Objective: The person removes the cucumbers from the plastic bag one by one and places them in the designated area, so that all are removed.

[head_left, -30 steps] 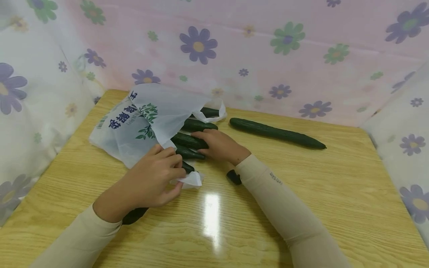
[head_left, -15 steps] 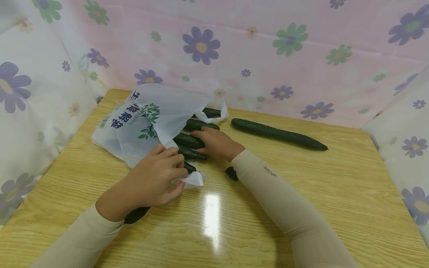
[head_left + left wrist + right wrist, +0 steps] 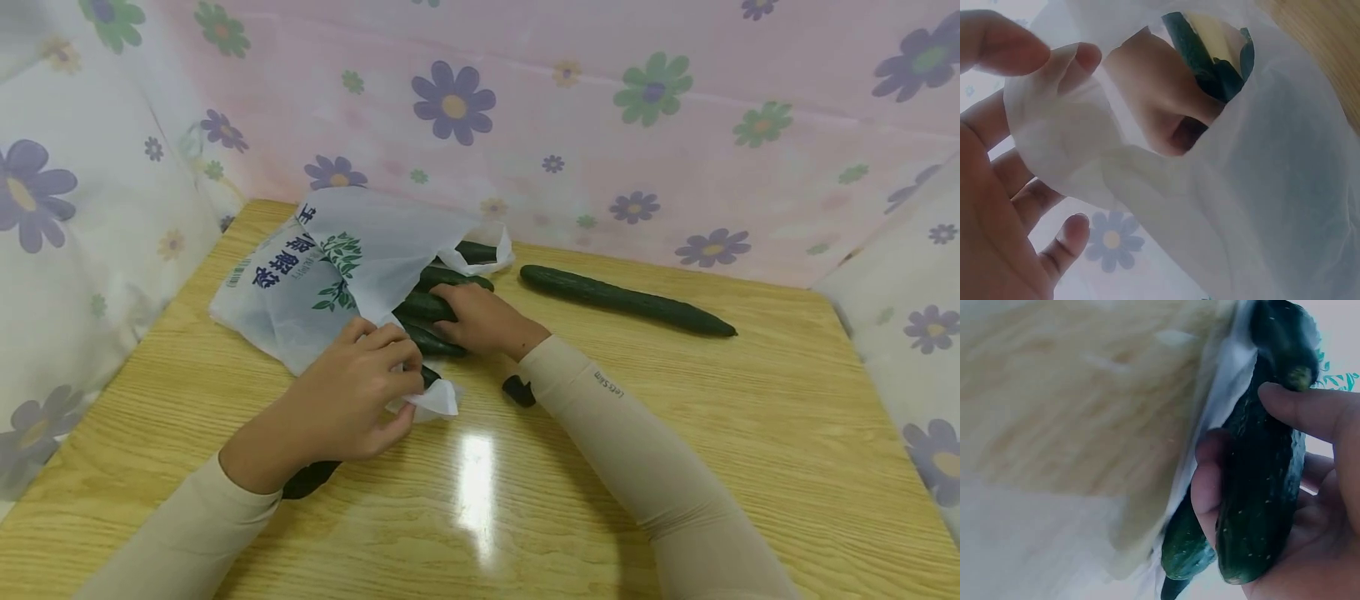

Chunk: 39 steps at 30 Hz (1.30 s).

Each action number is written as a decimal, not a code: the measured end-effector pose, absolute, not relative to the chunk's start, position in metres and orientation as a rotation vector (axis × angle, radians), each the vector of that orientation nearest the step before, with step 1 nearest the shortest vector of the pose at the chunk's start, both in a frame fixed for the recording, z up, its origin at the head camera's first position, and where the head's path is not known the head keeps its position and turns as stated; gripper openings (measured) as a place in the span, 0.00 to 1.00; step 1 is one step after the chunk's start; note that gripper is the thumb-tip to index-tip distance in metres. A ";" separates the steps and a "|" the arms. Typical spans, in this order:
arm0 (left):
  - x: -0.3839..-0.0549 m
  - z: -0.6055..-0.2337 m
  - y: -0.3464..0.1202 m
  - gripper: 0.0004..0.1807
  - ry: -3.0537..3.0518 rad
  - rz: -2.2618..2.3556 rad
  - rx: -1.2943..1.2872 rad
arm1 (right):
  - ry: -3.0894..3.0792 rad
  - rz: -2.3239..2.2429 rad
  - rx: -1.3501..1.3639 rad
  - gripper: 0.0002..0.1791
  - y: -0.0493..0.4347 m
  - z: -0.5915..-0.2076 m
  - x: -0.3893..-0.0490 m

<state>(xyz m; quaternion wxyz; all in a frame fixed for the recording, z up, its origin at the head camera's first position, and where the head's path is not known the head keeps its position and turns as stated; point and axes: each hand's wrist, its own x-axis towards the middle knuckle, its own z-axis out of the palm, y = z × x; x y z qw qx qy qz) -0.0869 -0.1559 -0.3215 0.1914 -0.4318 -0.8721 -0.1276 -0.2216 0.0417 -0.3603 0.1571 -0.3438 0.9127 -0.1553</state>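
A white plastic bag (image 3: 307,267) with blue characters and green leaves lies on its side, its mouth facing right. Several dark green cucumbers stick out of the mouth. My left hand (image 3: 337,400) pinches the near edge of that mouth between thumb and fingers; the left wrist view shows the thin film (image 3: 1066,131) stretched from the fingers. My right hand (image 3: 483,319) grips the end of a middle cucumber (image 3: 426,306), thumb on one side and fingers wrapped round the other in the right wrist view, where more cucumbers (image 3: 1188,550) lie alongside. The far ends are hidden in the bag.
One long cucumber (image 3: 626,300) lies alone to the right, towards the back of the wooden table (image 3: 750,417). A dark end (image 3: 519,390) shows beside the right forearm, and another dark piece (image 3: 311,479) pokes out under the left wrist. Flowered cloth (image 3: 525,100) hangs around the table.
My right hand has shifted slightly left with the cucumber, so less of it shows outside the bag mouth. The left hand stays pinching the bag edge.
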 end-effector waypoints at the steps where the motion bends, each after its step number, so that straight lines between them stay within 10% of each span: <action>1: -0.087 -0.321 -0.156 0.02 -2.448 -0.356 -1.212 | 2.606 -0.460 -0.981 0.32 0.042 -0.360 -0.221; 39: -0.088 -0.322 -0.155 0.05 -2.352 -0.349 -1.203 | 2.662 -0.792 -0.929 0.29 0.121 -0.341 -0.172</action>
